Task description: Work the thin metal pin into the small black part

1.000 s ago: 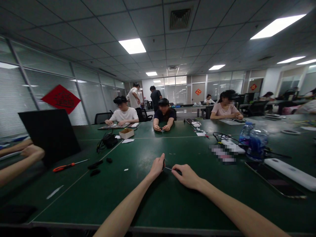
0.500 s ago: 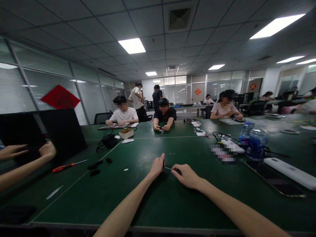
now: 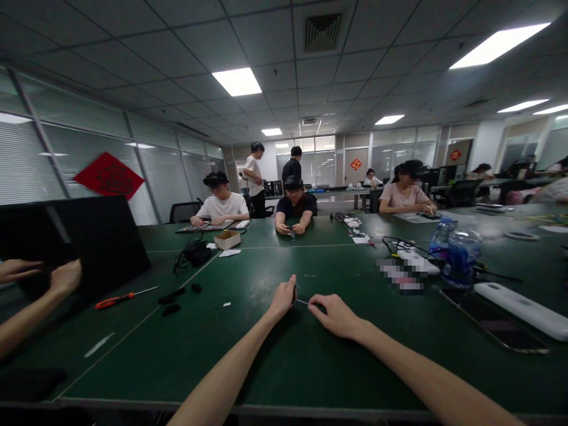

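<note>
My left hand (image 3: pixel 283 300) rests at the middle of the green table (image 3: pixel 213 373), closed around a small dark object (image 3: pixel 294 293) that mostly hides behind the fingers and thumb. Opposite it, my right hand (image 3: pixel 335 316) is closed, with thumb and forefinger pinching a thin pale rod (image 3: pixel 302 302). The rod spans the narrow gap between both hands, and its far end meets the dark object. What kind of thing either is, I cannot make out. A small white scrap (image 3: pixel 226 304) lies to the left of my hands.
Left lie a red-handled screwdriver (image 3: pixel 114 300), black pieces (image 3: pixel 171 297) and a co-worker's hands (image 3: pixel 64 277) at a black panel (image 3: pixel 104 236). A cardboard box (image 3: pixel 226 239) stands farther back. Right are a phone (image 3: pixel 488 319), a white device (image 3: pixel 523 310) and plastic bottles (image 3: pixel 461 257). People sit opposite.
My hands and the rod stay almost still. At the left, the co-worker's hands and the black panel have shifted left. Two standing people in the background have moved slightly right.
</note>
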Demonstrator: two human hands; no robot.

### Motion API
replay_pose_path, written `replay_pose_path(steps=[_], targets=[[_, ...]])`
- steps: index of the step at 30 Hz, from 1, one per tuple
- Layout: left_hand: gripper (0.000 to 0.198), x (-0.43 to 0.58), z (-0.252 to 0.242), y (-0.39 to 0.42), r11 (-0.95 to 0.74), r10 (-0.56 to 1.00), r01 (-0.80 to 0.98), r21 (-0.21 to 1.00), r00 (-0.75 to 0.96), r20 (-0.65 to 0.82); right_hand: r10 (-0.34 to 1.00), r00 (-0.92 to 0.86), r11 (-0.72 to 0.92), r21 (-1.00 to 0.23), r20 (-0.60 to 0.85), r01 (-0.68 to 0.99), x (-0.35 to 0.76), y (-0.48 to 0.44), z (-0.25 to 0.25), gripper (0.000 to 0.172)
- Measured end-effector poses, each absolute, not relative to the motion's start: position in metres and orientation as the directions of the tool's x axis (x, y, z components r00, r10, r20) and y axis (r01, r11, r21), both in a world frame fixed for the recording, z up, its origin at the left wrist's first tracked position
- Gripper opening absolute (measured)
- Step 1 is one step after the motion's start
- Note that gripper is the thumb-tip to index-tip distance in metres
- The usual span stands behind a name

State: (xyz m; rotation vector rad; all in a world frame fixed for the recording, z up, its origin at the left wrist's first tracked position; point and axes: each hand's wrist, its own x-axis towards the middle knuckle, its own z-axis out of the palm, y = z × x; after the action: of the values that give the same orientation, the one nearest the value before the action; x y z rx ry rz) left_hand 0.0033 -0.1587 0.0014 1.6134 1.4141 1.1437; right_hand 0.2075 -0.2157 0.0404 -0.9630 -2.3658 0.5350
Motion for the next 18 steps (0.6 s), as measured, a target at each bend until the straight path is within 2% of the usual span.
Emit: replay_pose_path(steps=[18], targets=[[0.069,0.0052,0.0050,-0.1603,-0.145,0.986,0.422,0.895,-0.011,0.165,0.734,-0.592,0.666,-0.522,0.332,0.533,0.2052,-0.2167,0.0399,0.034]])
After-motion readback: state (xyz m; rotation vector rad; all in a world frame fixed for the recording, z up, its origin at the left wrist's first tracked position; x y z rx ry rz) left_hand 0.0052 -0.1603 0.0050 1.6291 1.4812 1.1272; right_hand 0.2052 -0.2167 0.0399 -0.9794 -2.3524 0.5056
